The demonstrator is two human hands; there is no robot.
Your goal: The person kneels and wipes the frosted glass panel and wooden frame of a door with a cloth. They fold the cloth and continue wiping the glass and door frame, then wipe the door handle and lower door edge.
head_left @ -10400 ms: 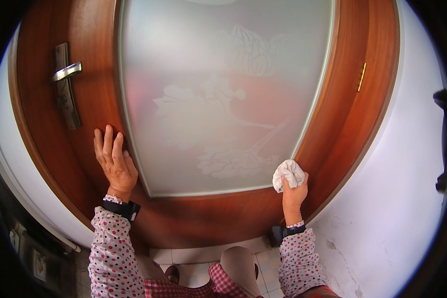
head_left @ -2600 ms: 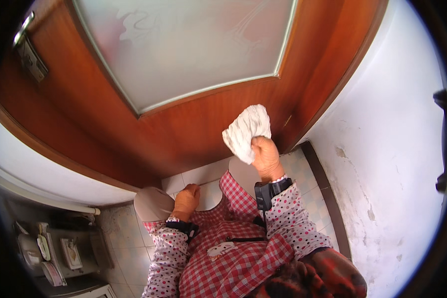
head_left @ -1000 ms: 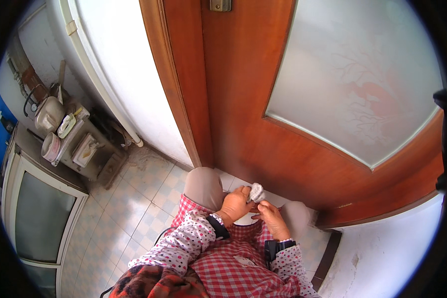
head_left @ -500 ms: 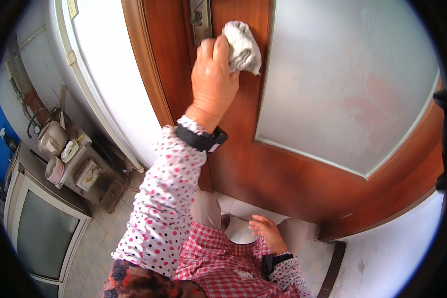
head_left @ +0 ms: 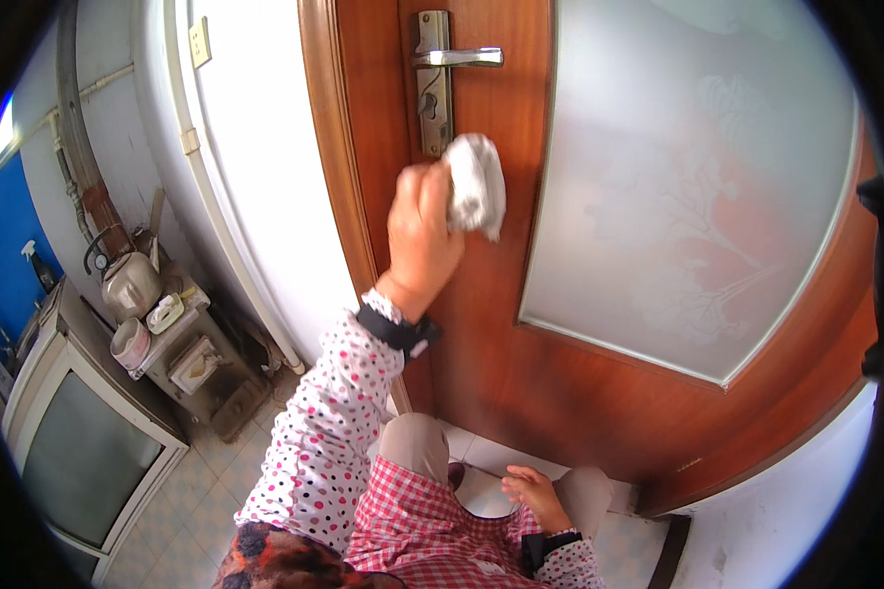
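My left hand [head_left: 422, 231] is closed round a crumpled white cloth [head_left: 476, 187], which is held against or very near the brown wooden door [head_left: 501, 383]. Just above the cloth is the metal lock plate [head_left: 432, 83], with a lever handle [head_left: 476, 58] pointing right and a small knob below it. To the right of the cloth, frosted glass [head_left: 688, 196] with a faint plant pattern fills the door's panel. Down by my lap, my right hand [head_left: 535, 496] hangs empty with its fingers loosely apart, beside my knee and the red checked apron [head_left: 413, 520].
At the left stand a kettle [head_left: 133, 285], a pinkish pot [head_left: 130, 344] and a grimy stove-like unit [head_left: 228, 393]. A glass-fronted cabinet [head_left: 88, 461] is nearer. White wall [head_left: 265, 147] and a pipe [head_left: 206, 187] run beside the door frame [head_left: 339, 137].
The view has tilted up, bringing the lever handle into sight. Against the door, my left hand and the cloth have moved down and slightly left. My right hand stays by my lap.
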